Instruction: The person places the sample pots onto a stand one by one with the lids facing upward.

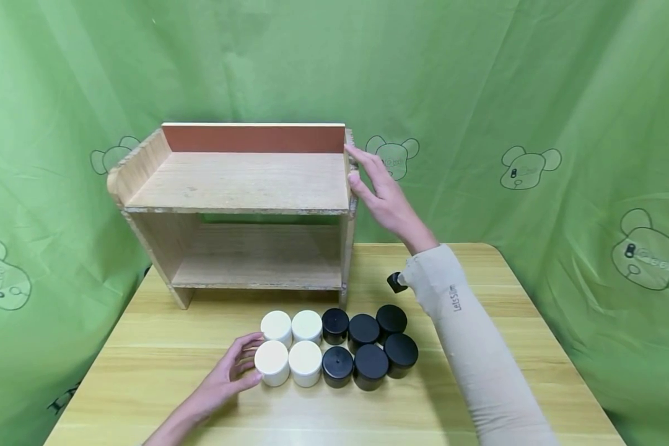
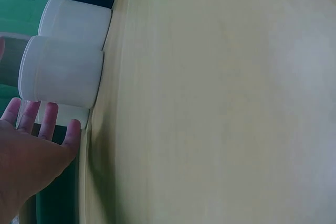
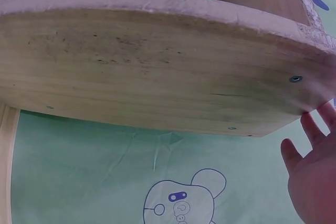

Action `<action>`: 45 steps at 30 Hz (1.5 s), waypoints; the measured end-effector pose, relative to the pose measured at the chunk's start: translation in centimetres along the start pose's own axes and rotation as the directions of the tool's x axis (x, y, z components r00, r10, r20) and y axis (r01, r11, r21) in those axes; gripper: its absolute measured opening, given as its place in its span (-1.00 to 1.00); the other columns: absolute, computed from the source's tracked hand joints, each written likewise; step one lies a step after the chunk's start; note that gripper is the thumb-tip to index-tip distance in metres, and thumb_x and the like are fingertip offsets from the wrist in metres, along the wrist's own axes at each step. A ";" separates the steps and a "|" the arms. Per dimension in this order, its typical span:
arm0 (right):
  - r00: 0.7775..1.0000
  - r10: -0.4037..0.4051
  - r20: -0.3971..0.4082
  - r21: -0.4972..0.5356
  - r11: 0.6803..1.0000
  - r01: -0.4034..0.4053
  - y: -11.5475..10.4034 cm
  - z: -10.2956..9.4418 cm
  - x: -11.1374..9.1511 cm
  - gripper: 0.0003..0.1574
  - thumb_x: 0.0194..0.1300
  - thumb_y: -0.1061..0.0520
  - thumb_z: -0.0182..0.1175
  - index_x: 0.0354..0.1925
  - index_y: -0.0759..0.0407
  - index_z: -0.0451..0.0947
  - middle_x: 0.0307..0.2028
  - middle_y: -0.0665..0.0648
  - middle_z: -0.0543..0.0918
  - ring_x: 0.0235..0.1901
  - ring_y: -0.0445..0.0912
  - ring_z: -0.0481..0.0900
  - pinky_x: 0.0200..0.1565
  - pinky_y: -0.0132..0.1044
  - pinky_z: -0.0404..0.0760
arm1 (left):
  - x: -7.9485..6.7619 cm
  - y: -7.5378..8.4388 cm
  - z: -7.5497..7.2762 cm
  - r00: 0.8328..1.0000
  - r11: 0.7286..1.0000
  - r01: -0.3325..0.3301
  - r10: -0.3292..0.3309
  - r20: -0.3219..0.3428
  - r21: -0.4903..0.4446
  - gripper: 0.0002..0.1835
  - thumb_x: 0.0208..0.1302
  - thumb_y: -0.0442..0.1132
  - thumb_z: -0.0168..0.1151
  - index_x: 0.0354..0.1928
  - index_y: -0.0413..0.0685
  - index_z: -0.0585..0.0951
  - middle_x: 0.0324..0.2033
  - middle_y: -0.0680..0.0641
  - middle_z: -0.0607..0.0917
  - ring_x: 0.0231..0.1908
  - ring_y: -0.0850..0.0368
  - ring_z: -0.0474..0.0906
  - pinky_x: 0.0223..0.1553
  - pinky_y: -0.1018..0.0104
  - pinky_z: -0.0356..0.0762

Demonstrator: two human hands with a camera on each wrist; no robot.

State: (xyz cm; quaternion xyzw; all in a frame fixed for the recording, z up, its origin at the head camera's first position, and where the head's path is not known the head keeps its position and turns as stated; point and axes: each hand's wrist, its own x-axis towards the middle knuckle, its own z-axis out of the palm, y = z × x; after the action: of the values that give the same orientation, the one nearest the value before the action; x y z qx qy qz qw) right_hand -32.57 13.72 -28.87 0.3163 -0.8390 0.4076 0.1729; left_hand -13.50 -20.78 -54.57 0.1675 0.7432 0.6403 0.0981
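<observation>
Left hand (image 1: 225, 376) at the white tubs (image 1: 305, 365), right hand (image 1: 383, 192) at the shelf (image 1: 251, 179)

Nearest, the left hand sits at the outer side of the front-left white tub, its fingers spread rather than closed round it; the fingertips reach the wall, though how firmly they press I cannot tell. The step in hand looks like one of placing: the left hand squaring up the tubs while the right steadies the shelf. Shifting that tub would call for a light sideways push; lifting it, for the thumb and fingers to close round the wall.

The four white tubs stand upright on the wooden surface (image 1: 161, 365), two by two. Just to their right stand six black tubs (image 1: 370, 365) in two rows, close enough to leave little room for fingers between.

To the right, the pale sleeve (image 1: 474, 347) crosses over the surface and partly hides a small black object (image 1: 396, 283). Behind the tubs rises the two-tier shelf, its right front foot close to the back row. The right hand's fingers lie extended at its right side panel, gripping nothing that shows. A green curtain (image 1: 290, 62) hangs beyond.
</observation>
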 end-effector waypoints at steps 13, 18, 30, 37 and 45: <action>0.999 -0.022 -0.043 0.057 0.998 0.025 0.6 0.6 0.1 -0.30 0.59 -0.29 -0.05 0.52 -0.07 0.30 0.58 0.03 0.19 0.58 -0.04 0.10 0.52 0.35 0.04 | 0.3 -0.3 0.6 0.996 0.995 0.087 -0.085 -0.028 0.052 -0.17 0.23 -0.23 0.48 0.50 0.07 0.30 0.43 -0.19 0.41 0.36 -0.22 0.42 0.34 0.36 0.43; 0.998 -0.031 -0.060 0.089 0.995 0.037 0.9 1.1 0.2 -0.30 0.59 -0.24 -0.03 0.50 0.04 0.32 0.58 0.02 0.20 0.58 -0.05 0.10 0.55 0.29 0.02 | 0.3 -0.4 0.8 0.995 0.992 0.088 -0.085 -0.043 0.094 -0.19 0.24 -0.19 0.48 0.48 0.07 0.31 0.40 -0.23 0.44 0.32 -0.27 0.46 0.33 0.31 0.44; 0.996 -0.034 -0.083 0.094 0.995 0.041 1.0 1.5 0.2 -0.31 0.59 -0.25 -0.03 0.48 0.03 0.34 0.57 0.03 0.22 0.57 -0.07 0.11 0.57 0.22 0.03 | 0.3 -0.4 0.9 0.996 0.993 0.080 -0.075 -0.057 0.091 -0.23 0.25 -0.20 0.46 0.46 0.04 0.33 0.38 -0.25 0.45 0.28 -0.32 0.48 0.32 -0.22 0.45; 0.997 -0.033 -0.076 0.091 0.995 0.040 0.9 1.6 0.2 -0.28 0.58 -0.27 -0.03 0.48 0.06 0.33 0.57 0.02 0.22 0.58 -0.07 0.11 0.56 0.22 0.03 | 0.2 -0.3 0.9 0.996 0.992 0.081 -0.076 -0.053 0.093 -0.23 0.25 -0.20 0.46 0.45 0.02 0.33 0.37 -0.27 0.45 0.27 -0.33 0.48 0.24 0.08 0.54; 0.996 -0.029 -0.082 0.090 0.995 0.036 0.9 1.4 0.2 -0.24 0.56 -0.35 -0.04 0.48 0.02 0.33 0.57 0.01 0.21 0.57 -0.07 0.10 0.56 0.24 0.03 | 0.2 -0.1 0.7 0.998 0.994 0.061 -0.058 -0.036 0.092 -0.25 0.28 -0.20 0.45 0.45 0.04 0.33 0.39 -0.26 0.43 0.30 -0.37 0.46 0.22 0.20 0.58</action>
State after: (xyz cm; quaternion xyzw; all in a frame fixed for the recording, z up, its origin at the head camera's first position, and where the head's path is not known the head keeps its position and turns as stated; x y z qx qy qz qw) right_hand -33.38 12.96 -30.16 0.3209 -0.8066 0.4550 0.1986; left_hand -13.44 -20.04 -54.76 0.1390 0.7784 0.6045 0.0969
